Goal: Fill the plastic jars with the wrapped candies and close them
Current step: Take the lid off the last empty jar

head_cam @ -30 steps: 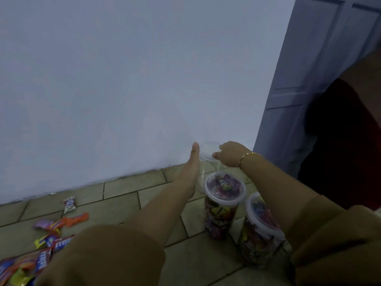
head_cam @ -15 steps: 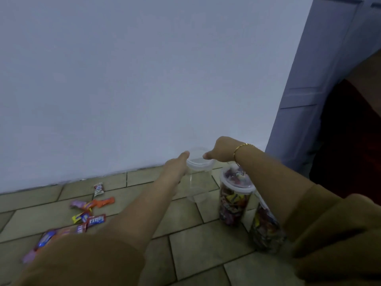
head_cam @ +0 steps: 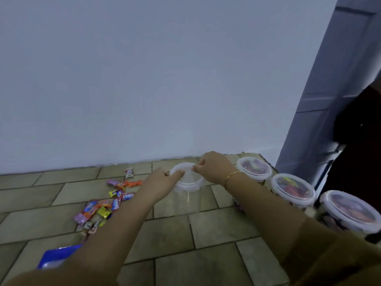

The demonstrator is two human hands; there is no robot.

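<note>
Beige floor tiles [head_cam: 216,263] under a plain white wall [head_cam: 144,79]; loose wrapped candies [head_cam: 103,207] left. Our left hand [head_cam: 160,182] and right hand [head_cam: 214,168] pinch the empty clear plastic jar's white lid [head_cam: 186,182]. Three filled lidded jars [head_cam: 292,187] right, by a grey door [head_cam: 329,100].

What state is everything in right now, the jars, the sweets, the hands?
Empty clear jar: upright, lid on, no candies inside.
Three filled jars: lidded, full of candies.
Loose candies: scattered on the floor tiles.
Left hand: gripping the empty jar's lid rim.
Right hand: pinching the same lid.
</note>
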